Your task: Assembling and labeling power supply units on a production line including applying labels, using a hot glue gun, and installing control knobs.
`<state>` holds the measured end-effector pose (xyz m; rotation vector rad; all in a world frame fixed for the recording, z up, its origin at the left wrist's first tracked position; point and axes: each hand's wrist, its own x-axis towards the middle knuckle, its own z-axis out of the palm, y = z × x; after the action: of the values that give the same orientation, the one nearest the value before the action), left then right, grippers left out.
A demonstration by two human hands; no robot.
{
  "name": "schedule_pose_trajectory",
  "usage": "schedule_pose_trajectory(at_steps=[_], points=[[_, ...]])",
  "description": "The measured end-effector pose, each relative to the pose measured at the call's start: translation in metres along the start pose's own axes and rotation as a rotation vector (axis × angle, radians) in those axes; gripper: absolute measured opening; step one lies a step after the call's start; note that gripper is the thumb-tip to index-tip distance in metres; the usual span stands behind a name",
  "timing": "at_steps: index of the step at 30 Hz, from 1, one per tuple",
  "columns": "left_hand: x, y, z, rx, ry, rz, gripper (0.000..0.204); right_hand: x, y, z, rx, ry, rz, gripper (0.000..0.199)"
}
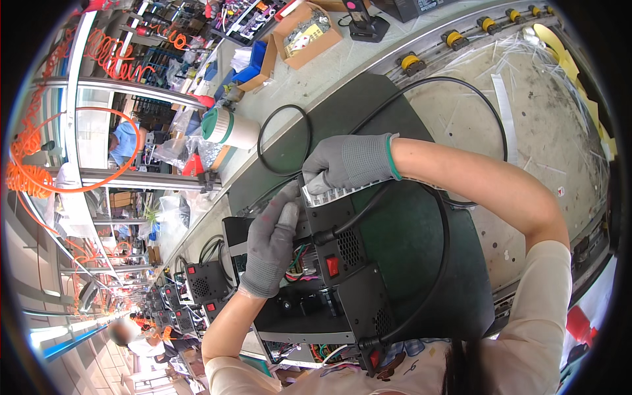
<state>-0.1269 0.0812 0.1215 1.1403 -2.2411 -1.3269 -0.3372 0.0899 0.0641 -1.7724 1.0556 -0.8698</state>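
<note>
Both my hands wear grey knitted gloves. My right hand is closed, pinching a white and silvery strip with dark marks, which looks like a label strip, over the far end of a black metal device. On the left side of that device my left hand lies with fingers stretched out, their tips close to the strip's end. The device carries a red rocker switch, a vent grille and a plugged-in black cable. Coloured wires show inside its open body, partly behind my left hand.
A second black unit adjoins nearer me. Everything rests on a dark green mat, with a looped black cable on it. Beyond are a white-green container, a cardboard box and yellow rollers. More black units line the left.
</note>
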Motion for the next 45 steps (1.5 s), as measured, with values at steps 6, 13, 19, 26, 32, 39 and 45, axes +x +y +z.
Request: schedule_pose_trajectory(at_steps=[6, 13, 19, 26, 32, 39, 45], points=[[-0.001, 0.0, -0.004, 0.072, -0.012, -0.007, 0.035, -0.013, -0.011, -0.002, -0.234, 0.113, 0.006, 0.023], [-0.044, 0.027, 0.006, -0.04, -0.023, 0.158, 0.046, -0.081, -0.06, 0.02, -0.112, 0.501, -0.095, 0.03], [-0.081, 0.043, 0.035, -0.249, -0.068, -0.022, 0.02, -0.119, -0.105, 0.072, 0.28, 0.514, 0.068, 0.023], [-0.11, 0.046, 0.038, -0.275, -0.062, -0.013, 0.015, -0.129, -0.111, 0.104, 0.264, 0.704, -0.083, 0.017], [-0.122, 0.044, 0.027, 0.012, -0.074, 0.144, 0.019, -0.122, -0.101, 0.113, 0.374, 0.604, -0.066, 0.016], [-0.126, 0.009, 0.004, 0.149, -0.171, 0.103, 0.044, -0.122, -0.061, 0.083, 0.155, 0.136, 0.134, 0.019], [-0.137, 0.008, 0.016, 0.242, -0.348, 0.015, 0.068, -0.111, -0.064, 0.094, 0.2, -0.025, 0.184, 0.019]])
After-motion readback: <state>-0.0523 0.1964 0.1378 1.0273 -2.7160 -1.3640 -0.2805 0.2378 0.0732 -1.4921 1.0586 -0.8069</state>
